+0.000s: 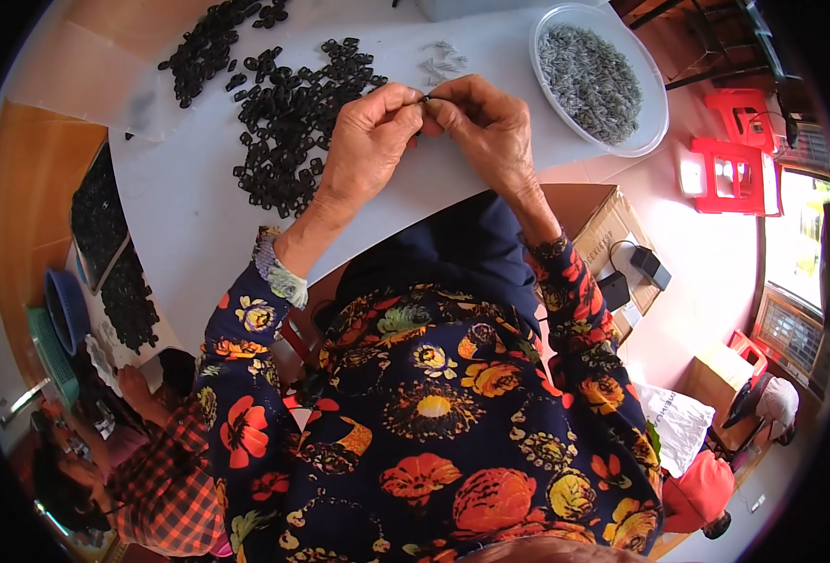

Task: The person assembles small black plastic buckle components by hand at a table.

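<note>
Black plastic clips (pixel 288 122) are spread in a loose heap across the upper left of the pale desk (pixel 185 202), and one small clip is pinched between the fingertips of the left hand (pixel 368 141) and the right hand (pixel 490 127), which are pressed together above the desk's middle. A full bowl of small grey metal pieces (pixel 591 80) is seen at the right, so much appears left to do. Bare surface is left toward the near edge, beside the forearms.
</note>
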Tool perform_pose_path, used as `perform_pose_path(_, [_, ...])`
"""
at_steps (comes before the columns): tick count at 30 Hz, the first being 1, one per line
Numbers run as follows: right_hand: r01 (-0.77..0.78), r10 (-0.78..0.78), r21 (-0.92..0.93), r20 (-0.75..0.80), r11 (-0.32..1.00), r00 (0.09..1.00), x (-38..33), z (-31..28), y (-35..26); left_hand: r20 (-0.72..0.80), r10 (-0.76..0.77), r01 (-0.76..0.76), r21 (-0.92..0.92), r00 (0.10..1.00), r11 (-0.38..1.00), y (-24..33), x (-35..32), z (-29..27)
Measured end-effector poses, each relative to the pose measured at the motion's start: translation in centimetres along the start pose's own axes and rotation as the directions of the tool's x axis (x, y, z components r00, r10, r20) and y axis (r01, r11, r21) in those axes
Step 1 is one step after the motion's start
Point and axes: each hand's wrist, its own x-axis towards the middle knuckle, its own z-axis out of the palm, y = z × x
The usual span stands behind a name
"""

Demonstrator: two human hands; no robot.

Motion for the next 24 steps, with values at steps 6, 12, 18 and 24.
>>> perform_pose_path(6, [0.028, -0.025, -0.121, 0.026, 0.992, 0.999, -0.2, -0.2, -0.5, -0.011, -0.037, 0.037, -0.008, 0.999, 0.999, 0.4, -0.8, 0.5])
perform_pose_path(12, [-0.005, -0.012, -0.201, -0.080, 0.980, 0.997, 1.2, -0.7, -1.0, -0.068, -0.122, 0.116, -0.091, 0.990, 0.989, 0.2, -3.5, 0.7])
perform_pose_path(18, [0.397, -0.226, -0.662, 0.333, 0.636, 0.916, 4.9, -2.0, -2.3, -0.090, -0.131, 0.107, -0.231, 0.987, 0.967, 0.1, -5.1, 0.9])
perform_pose_path(24, [0.672, -0.233, -0.664, 0.633, 0.329, 0.739, 6.8, -2.5, -1.6, -0.062, -0.145, 0.125, -0.251, 0.987, 0.960, -0.4, -5.1, 0.8])
